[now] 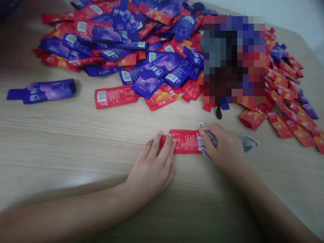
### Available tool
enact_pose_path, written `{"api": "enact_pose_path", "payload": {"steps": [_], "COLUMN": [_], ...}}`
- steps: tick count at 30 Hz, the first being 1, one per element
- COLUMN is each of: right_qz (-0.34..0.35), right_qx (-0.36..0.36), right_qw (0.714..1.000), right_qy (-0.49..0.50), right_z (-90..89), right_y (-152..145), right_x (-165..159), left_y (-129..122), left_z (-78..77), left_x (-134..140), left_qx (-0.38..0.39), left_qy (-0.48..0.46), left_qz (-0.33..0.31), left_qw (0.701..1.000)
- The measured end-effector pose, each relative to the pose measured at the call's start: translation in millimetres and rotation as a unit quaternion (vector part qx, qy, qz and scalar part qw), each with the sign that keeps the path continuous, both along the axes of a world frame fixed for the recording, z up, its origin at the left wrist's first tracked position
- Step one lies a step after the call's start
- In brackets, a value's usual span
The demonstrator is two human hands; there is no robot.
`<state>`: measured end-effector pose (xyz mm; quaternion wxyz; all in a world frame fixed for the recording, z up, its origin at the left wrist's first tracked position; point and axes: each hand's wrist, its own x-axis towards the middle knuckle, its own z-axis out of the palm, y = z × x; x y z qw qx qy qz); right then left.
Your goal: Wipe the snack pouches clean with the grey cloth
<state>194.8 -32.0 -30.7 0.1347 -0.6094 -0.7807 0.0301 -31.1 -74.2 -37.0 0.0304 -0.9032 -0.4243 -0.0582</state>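
A flat red pouch with white print and a barcode lies on the table in front of me, its narrow end to the left. My left hand rests over that narrow end, fingers stretched out and pressing it down. Bunched in my closed right hand is a grey fuzzy cloth. The cloth touches the pouch's barcode end and covers part of it. The cloth's tail sticks out to the right of the hand.
A large heap of purple and red pouches spreads across the back. Orange-red pouches lie at the right. A single purple pouch sits at the left. A pixelated block hides part of the heap, and a small black tip shows below it.
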Motion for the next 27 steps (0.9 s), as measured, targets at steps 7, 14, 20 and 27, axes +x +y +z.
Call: {"api": "enact_pose_path", "payload": {"steps": [7,14,20,27], "right_qz": [-0.030,0.069,0.167,0.075], "right_qx": [-0.097,-0.054,-0.008,0.013], "right_qw": [0.994,0.990,0.985,0.997], "right_qy": [0.046,0.114,0.029,0.027], "right_z": [15.7,36.2,11.4,2.4], "right_y": [13,8,1,-8], "right_x": [23,-21,-55,-2], "left_y": [2,-1,-4,1], "left_z": [1.0,-0.7,-0.9,6.2], "left_x": [-1,-2,-4,-10], "left_qx": [-0.023,-0.056,-0.049,-0.068], "left_qy": [-0.006,-0.040,-0.052,-0.031], "left_qz": [-0.006,-0.008,0.001,-0.020], "left_qw": [1.000,0.998,0.997,0.997]}}
